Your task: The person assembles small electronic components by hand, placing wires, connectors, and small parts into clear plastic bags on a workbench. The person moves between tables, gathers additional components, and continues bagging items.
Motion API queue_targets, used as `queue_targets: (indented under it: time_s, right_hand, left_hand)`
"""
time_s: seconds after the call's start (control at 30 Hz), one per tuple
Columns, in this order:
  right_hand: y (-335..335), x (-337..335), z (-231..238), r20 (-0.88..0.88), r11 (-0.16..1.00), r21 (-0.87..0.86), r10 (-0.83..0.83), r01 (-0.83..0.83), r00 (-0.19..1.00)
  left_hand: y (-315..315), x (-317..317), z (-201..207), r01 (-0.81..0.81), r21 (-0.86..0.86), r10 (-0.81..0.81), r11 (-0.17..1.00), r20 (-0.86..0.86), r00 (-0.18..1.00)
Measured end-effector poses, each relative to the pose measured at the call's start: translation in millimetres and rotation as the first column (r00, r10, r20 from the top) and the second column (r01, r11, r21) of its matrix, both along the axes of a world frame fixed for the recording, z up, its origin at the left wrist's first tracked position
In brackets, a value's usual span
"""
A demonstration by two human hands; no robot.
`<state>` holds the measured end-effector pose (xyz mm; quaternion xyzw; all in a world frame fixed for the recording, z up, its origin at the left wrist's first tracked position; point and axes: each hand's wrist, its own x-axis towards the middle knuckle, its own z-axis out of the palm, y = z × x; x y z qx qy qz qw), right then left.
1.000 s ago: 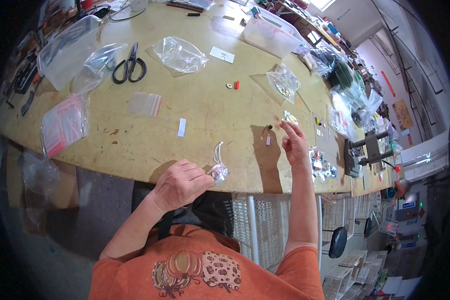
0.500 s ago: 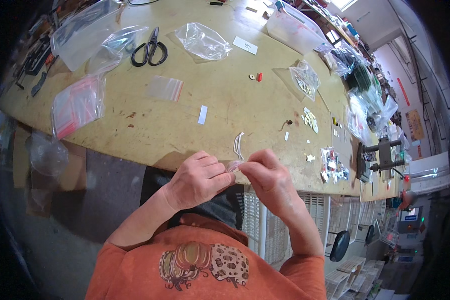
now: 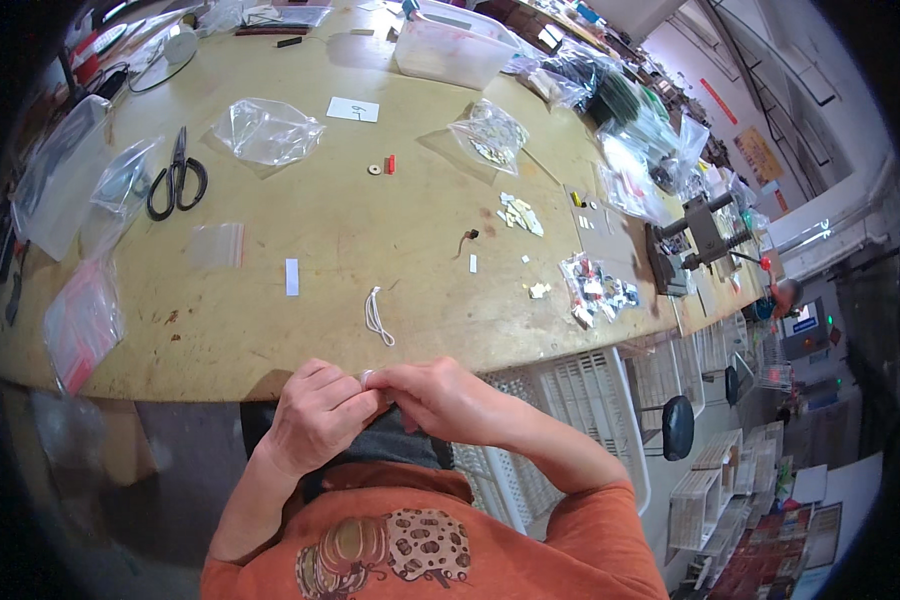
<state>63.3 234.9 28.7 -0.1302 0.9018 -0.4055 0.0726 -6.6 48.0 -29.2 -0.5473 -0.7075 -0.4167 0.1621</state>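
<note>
**Both hands pinched on small clear bag**

Left hand (image 3: 315,418) and right hand (image 3: 440,398) meet at the table (image 3: 370,230) edge, fingertips clamped on what looks like a tiny bag (image 3: 367,379), mostly hidden. White cord (image 3: 376,316) lies just beyond.

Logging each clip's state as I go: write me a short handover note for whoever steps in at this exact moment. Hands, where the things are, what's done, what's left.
Left hand and right hand are together at the near table edge, fingertips pinching one small pale piece between them; what it is cannot be told.
A small white cord loop lies on the table just beyond the hands, untouched.
Further right: loose small parts and an open bag of mixed pieces. Scissors lie far left.
Done: one piece is picked up and in hand.
Left: the cord loop and scattered parts are not yet handled.
</note>
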Motion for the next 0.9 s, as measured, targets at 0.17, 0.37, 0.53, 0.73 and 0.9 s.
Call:
queue_targets:
  time_s: [0.17,0.37,0.53,0.73,0.9]
  right_hand:
    - [23,17,2,0.068,0.874,-0.378,-0.304,0.306,0.95]
    - [173,-24,-36,-0.456,0.541,0.352,-0.614,0.764,0.644]
    - [223,-42,-55,-0.201,0.458,0.42,-0.795,0.784,0.572]
    - [223,-48,-59,-0.306,0.521,0.406,-0.697,0.751,0.649]
    - [93,-27,-16,-0.14,0.834,-0.124,-0.551,0.538,0.822]
  left_hand:
    - [0,-1,3,0.021,0.061,-0.026,0.998,0.078,0.997]
    - [2,-3,3,0.034,0.041,-0.037,0.999,0.086,0.996]
    - [3,-2,4,0.036,0.022,-0.038,0.999,0.098,0.994]
    - [4,0,0,0.0,0.06,-0.008,0.998,0.121,0.993]
    - [-3,-1,-5,-0.038,0.043,0.032,0.998,0.114,0.993]
